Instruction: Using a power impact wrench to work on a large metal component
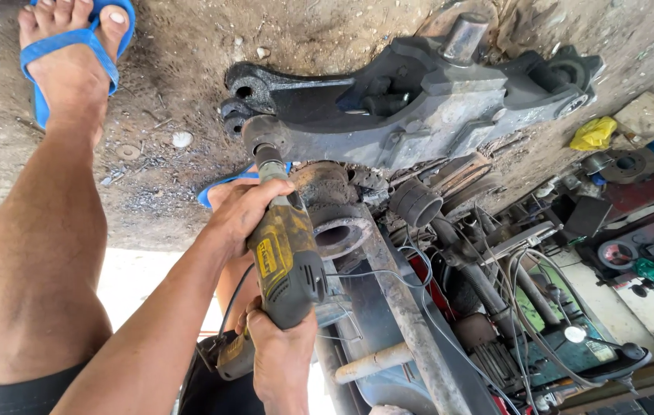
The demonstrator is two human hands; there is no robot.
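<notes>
My left hand (pixel 238 211) grips the front neck of a yellow and black power grinder (pixel 288 261). My right hand (pixel 281 361) is closed around the rear of its body, near the cord. The tool's dark nose (pixel 265 154) is pushed into a round bore at the left end of a big grey metal casting (pixel 434 107), which lies on the dirty concrete floor. The working tip is hidden inside the bore.
My foot in a blue sandal (pixel 73 54) stands at the top left, and a second blue sandal (pixel 215 192) peeks out behind my left hand. A rusty metal ring (pixel 338 230), a steel pipe (pixel 411 315), loose wires (pixel 527 307) and a yellow rag (pixel 593 132) crowd the right.
</notes>
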